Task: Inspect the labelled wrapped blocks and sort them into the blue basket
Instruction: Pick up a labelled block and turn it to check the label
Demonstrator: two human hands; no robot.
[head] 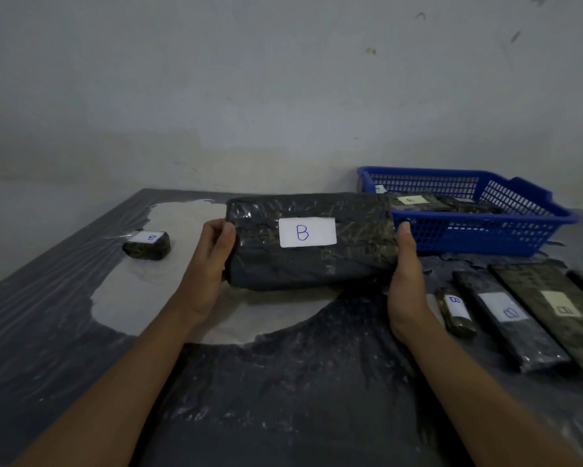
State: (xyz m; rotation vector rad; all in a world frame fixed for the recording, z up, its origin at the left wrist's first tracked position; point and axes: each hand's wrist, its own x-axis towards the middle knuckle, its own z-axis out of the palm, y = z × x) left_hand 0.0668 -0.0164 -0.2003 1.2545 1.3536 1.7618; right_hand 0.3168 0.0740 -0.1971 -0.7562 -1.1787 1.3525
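Both hands, left hand [212, 261] and right hand [406, 281], hold a B-labelled wrapped block [312, 241] above the table [47, 315].

I see only one view, from the camera worn on the person's head, and it looks forward and down over the table [64, 298] toward a pale wall [249, 96] behind it. It sits close, so both forearms come in from the bottom edge, the left hand [212, 261] and the right hand [406, 281] are near the middle, and the blue basket [485, 227] is at the far right. The wide lens bends the table edges, and there is no second view to share anything.

Blk wrapped block [312, 241] w/ white label [307, 232]; blue basket [485, 230]
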